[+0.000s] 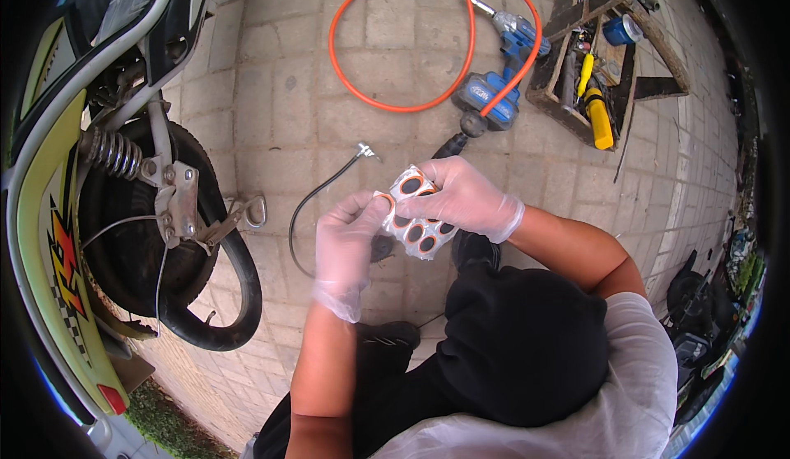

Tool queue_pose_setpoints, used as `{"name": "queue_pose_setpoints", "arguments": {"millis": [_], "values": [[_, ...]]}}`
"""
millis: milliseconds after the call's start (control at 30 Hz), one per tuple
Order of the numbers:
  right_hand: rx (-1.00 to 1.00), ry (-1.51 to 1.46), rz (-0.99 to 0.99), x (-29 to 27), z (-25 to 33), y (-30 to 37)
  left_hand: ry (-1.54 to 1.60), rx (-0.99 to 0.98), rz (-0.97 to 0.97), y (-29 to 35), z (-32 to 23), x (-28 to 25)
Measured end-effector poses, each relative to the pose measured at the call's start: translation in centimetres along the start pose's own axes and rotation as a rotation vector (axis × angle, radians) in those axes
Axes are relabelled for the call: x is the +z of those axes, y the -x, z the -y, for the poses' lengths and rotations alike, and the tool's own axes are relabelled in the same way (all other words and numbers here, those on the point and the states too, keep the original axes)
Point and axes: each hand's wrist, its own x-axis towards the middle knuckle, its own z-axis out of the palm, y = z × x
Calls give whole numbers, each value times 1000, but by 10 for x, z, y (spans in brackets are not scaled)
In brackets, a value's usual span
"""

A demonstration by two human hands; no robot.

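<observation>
Both my hands wear clear plastic gloves and meet over the pavement in front of me. A sheet of tyre patches, black ovals with orange rims, is gripped by my right hand between thumb and fingers. My left hand pinches a single orange-rimmed patch at the sheet's left edge; whether it is separate from the sheet I cannot tell. To my left, a black inner tube hangs partly out of the tyre of a motorcycle wheel.
The yellow-green motorcycle stands along the left. Ahead lie a looped orange hose, a blue cordless power tool and a thin black hose with a metal end. At the far right sits a wooden toolbox holding a yellow bottle.
</observation>
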Motion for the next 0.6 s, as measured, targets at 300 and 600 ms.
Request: {"name": "queue_pose_setpoints", "arguments": {"millis": [300, 600], "values": [[75, -343, 19, 1, -18, -11, 227, 268, -96, -7, 23, 8], [-432, -383, -661, -106, -8, 50, 373, 259, -150, -24, 4, -23]]}}
